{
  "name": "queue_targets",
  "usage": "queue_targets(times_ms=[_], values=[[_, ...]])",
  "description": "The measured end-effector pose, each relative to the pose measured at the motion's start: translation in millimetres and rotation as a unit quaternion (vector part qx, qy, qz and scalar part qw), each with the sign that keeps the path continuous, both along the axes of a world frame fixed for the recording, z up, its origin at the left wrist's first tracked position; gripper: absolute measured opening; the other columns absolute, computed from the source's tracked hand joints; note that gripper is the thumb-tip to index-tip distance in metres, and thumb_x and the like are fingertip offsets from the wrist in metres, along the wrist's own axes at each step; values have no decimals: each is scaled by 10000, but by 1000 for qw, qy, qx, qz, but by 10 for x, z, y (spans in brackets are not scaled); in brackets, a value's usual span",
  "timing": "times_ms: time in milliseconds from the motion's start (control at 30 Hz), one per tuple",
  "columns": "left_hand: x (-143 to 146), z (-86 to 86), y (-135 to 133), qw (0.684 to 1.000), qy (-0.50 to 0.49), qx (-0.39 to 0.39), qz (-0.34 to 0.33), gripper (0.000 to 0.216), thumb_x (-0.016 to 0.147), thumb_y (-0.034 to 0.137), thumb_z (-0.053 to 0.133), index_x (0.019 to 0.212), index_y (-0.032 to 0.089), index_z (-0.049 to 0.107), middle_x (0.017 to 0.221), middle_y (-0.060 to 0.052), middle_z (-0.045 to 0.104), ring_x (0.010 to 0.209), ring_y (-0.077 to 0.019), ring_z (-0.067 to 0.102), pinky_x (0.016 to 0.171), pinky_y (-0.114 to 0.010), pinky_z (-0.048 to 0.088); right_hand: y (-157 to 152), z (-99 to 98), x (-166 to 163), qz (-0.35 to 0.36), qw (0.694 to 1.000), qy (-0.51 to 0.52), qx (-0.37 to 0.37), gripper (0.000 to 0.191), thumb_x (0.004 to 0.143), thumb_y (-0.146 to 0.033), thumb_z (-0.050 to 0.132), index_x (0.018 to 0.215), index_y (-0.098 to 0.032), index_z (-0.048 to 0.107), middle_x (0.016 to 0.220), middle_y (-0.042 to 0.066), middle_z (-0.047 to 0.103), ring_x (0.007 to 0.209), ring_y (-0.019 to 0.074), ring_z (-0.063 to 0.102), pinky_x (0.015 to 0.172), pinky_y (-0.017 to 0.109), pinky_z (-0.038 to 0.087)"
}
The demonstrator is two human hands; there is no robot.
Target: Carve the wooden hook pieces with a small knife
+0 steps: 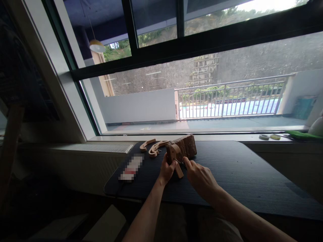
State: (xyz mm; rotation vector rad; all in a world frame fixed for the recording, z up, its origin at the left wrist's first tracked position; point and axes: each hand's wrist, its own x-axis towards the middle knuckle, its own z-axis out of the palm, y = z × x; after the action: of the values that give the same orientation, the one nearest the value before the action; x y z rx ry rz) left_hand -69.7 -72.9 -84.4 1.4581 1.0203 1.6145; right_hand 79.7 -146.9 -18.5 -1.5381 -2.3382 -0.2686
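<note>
My left hand [166, 171] is closed around a pale curved wooden piece [173, 151], its fingers partly hidden. The piece stands against the near end of a dark brown ridged block [187, 146], which is tilted on the table. In my right hand [202, 175], fingers wrapped, is a thin dark tool [180, 163]. Its slim shaft points left and meets the wooden piece beside my left thumb. Whether it is a screwdriver or a hex key I cannot tell. Farther left lie more curved wooden pieces [156, 148], apart from my hands.
The dark table [234, 178] runs below a wide window. A blurred-out pale object [131, 168] lies at its left side, near the radiator [101, 148]. Two small tape rolls [264, 137] and a green item [304, 135] rest on the sill at right.
</note>
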Motion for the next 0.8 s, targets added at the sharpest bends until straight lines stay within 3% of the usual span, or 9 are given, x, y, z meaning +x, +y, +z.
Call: queue_targets(times_ms=[133,300,467,600,800], values=[[4,11,-10,1000,0,0,8,284,716,214,598,996,194,556,858,-18,627,758,-151,565,700,-264,453,-67,-26,-5,26,999,-36,28,298,831,-1,379,1038,-161,523,895,72,589,769,195,594,562,268,397],[0,29,-20,1000,1,-3,12,272,704,227,613,972,199,574,851,-21,637,763,-162,570,701,-272,448,9,-72,-37,27,999,-29,35,265,833,2,374,975,-156,532,859,70,582,735,187,582,558,265,382],[-1,23,-7,1000,1,-7,8,294,712,210,604,1004,195,571,899,-34,637,785,-167,572,714,-276,454,94,-58,-41,2,1000,27,3,179,899,-147,373,896,-164,551,826,67,622,678,160,595,549,255,337],[-5,3,9,1000,1,-8,7,286,712,202,602,996,191,570,886,-32,632,795,-169,565,710,-274,457,163,-35,6,-17,996,76,-44,305,934,-287,323,808,-177,578,761,56,654,681,163,605,536,258,304],[-16,-8,15,1000,-5,-9,4,301,702,187,601,1001,188,568,870,-29,623,781,-163,564,704,-268,455,297,-59,60,6,987,106,-117,441,950,-295,245,735,-177,611,721,34,664,638,122,600,505,228,308]])
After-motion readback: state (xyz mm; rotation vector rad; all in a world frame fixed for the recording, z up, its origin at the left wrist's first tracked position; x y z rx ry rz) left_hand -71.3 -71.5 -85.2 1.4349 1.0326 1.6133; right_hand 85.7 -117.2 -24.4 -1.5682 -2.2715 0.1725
